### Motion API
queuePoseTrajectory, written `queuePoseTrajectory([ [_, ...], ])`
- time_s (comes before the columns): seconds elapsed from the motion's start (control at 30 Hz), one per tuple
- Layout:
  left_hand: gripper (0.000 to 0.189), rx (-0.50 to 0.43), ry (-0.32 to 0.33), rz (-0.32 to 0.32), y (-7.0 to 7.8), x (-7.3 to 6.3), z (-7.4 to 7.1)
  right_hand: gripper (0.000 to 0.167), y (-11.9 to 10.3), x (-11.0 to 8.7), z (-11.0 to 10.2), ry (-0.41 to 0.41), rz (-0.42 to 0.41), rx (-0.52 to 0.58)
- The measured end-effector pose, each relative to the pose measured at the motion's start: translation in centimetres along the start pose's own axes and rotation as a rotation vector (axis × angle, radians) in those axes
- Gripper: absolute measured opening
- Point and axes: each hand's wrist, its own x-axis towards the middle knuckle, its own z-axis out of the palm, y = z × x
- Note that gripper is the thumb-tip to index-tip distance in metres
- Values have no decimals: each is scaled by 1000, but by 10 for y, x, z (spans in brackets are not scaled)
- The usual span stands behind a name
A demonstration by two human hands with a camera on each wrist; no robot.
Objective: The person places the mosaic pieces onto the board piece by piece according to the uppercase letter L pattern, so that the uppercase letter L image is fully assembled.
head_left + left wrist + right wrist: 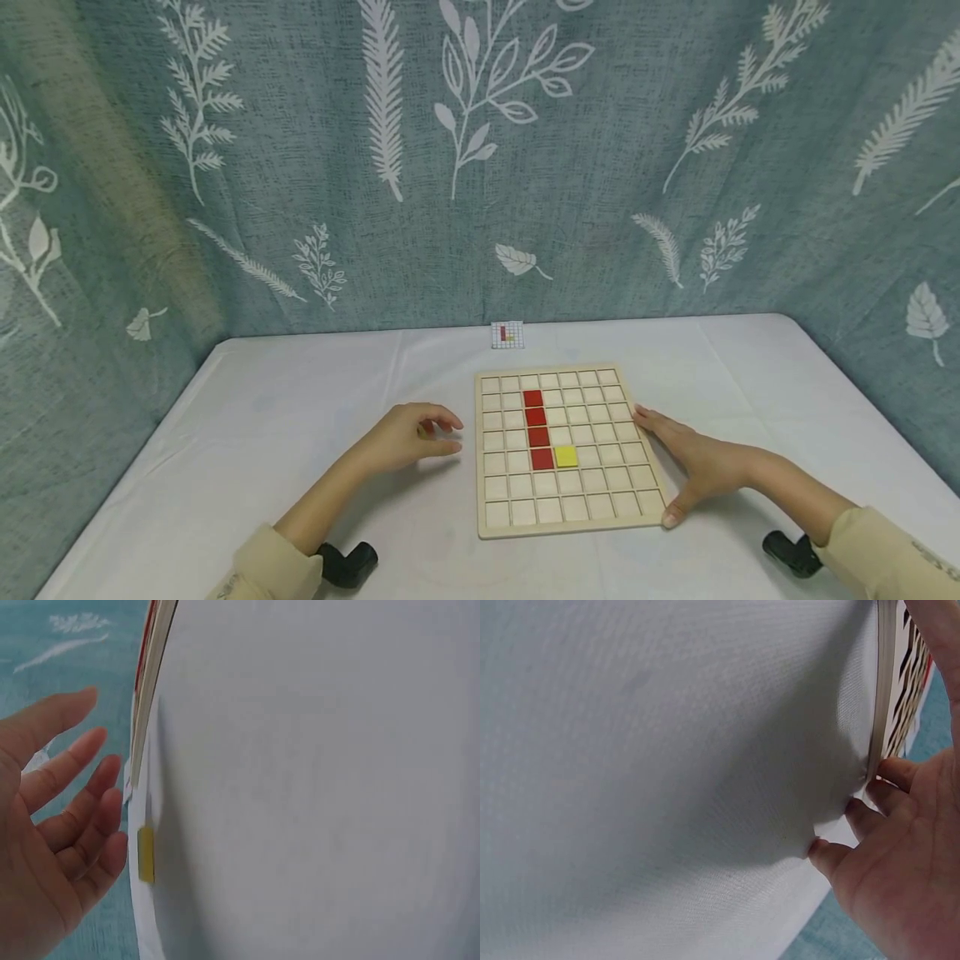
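A square wooden grid board (527, 522) lies on the table, with a column of several red tiles (537, 416) in its cells. One yellow tile (566, 456) sits right of the lowest red one. To the board's left, my left hand (408, 435) hovers with loosely curved fingers and thumb apart, holding nothing. A yellow piece (146, 855) lies on the table past its little finger in the left wrist view; the head view hides it. My right hand (701, 461) spreads along the board's right side, thumb at the near corner and fingertips at the edge (885, 690).
A small card (507, 335) with a grid pattern in red and yellow lies at the back of the white table (300, 400). Behind hangs a teal curtain (315, 150) with white leaves. Black wrist devices (348, 565) sit below both wrists.
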Motion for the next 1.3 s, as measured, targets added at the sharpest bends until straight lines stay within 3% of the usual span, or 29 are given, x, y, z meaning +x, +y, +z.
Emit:
queuePoseTrajectory([
  [0.5,27,69,71,-48,-17,-12,-20,132,-1,1,0,0,0,-12],
  [0.8,30,80,58,-21,-22,-12,-25,132,-1,0,-1,5,-2,-16],
  [1.03,28,69,38,-46,-23,-10,-28,132,-1,-1,-1,10,-14,-26],
  [1.3,29,116,25,-29,-29,-7,-27,133,-1,-1,0,6,5,-13],
])
